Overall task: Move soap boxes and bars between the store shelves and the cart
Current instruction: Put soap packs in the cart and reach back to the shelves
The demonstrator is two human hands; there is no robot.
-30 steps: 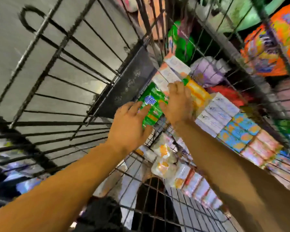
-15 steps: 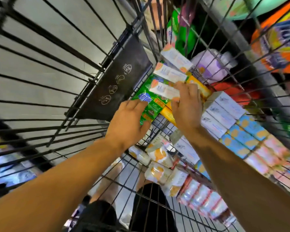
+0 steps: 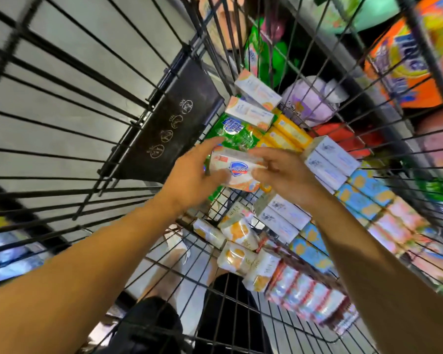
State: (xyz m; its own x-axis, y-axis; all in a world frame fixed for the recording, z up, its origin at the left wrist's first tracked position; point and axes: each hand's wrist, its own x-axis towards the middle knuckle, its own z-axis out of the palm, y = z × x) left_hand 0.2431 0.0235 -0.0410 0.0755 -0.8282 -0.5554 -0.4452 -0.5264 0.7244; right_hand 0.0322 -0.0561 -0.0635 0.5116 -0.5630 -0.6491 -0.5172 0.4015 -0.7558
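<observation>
Cart [image 3: 128, 149]: wire basket, already well loaded along its right side and far end; left side of the floor bare mesh.
In hand: one white soap box [image 3: 234, 172] with a blue shield logo and orange end, raised above the load, near the cart's middle.
Left hand [image 3: 189, 180]: fingers curled round the box's left end.
Right hand [image 3: 284, 175]: fingers pinching its right end.
Stacked already: white boxes [image 3: 329, 162], blue-and-orange boxes [image 3: 363, 198], yellow boxes [image 3: 287, 134], a green soap pack [image 3: 234, 135], wrapped bars [image 3: 238, 231] at the near end.
Progress, judged: many items moved; this box mid-transfer, direction unclear.
Left to do: shelves not clearly in view, remaining count unknown.
</observation>
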